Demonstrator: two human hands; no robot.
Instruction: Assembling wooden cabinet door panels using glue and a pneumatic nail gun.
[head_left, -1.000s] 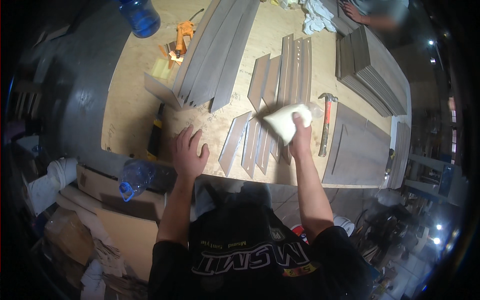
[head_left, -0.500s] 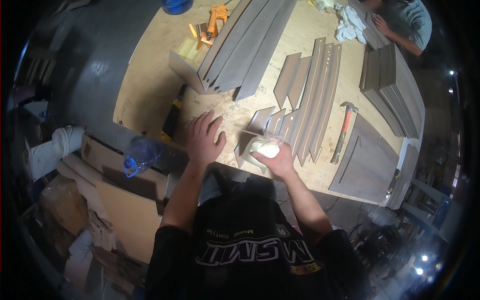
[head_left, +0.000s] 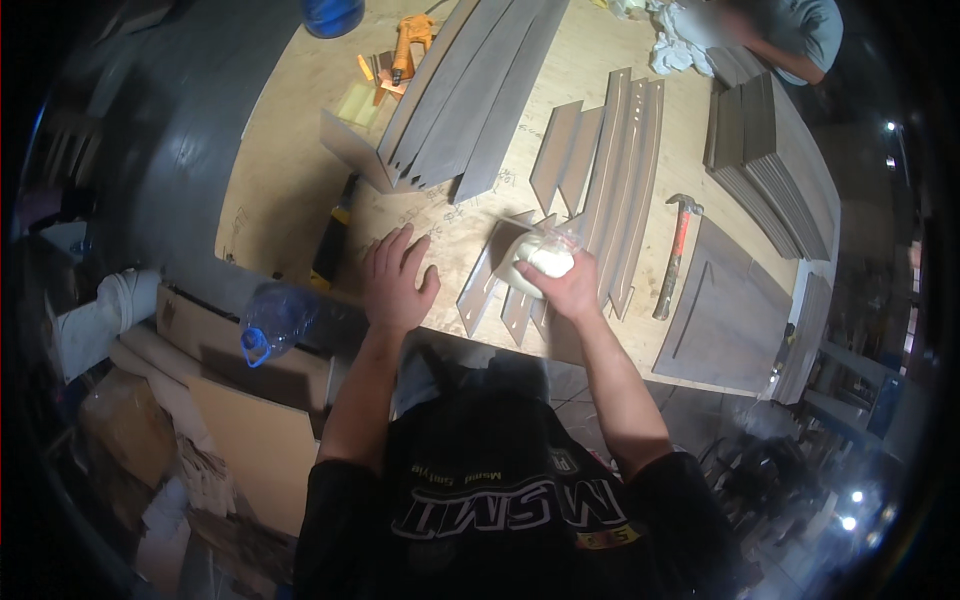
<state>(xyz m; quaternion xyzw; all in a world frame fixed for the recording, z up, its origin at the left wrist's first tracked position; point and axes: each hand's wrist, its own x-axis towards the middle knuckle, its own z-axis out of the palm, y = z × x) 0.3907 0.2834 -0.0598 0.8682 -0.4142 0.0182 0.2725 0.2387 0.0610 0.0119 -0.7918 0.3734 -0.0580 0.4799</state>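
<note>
The broad, pale wooden bench [head_left: 560, 75] fills the middle of the view, and across its far left half run the long grey wooden boards [head_left: 480, 95], lying side by side at a slant! Over at the far right sits the tall stack of flat grey-brown boards [head_left: 790, 150], and nearer the person, the wide, flat grey panel [head_left: 725, 310] along the right edge. In the centre, narrow brown strips [head_left: 620, 190] lie in a slanting row, several marked with thin pale lines. Between strips and panel, here's the hammer with the red-and-dark handle [head_left: 678, 255], its head pointing away from the person. Now the hands: the left hand [head_left: 398, 280] is palm down at the bench's near edge, fingers spread, gripping nothing. The right hand [head_left: 570, 285] is wrapped around the soft, clear plastic bag of white contents [head_left: 540, 260], thumb across its side, right above the near strips; whether bag and wood touch, one cannot tell. And up at far left, the small orange pistol-shaped tool [head_left: 408, 50], beside the long boards.
</note>
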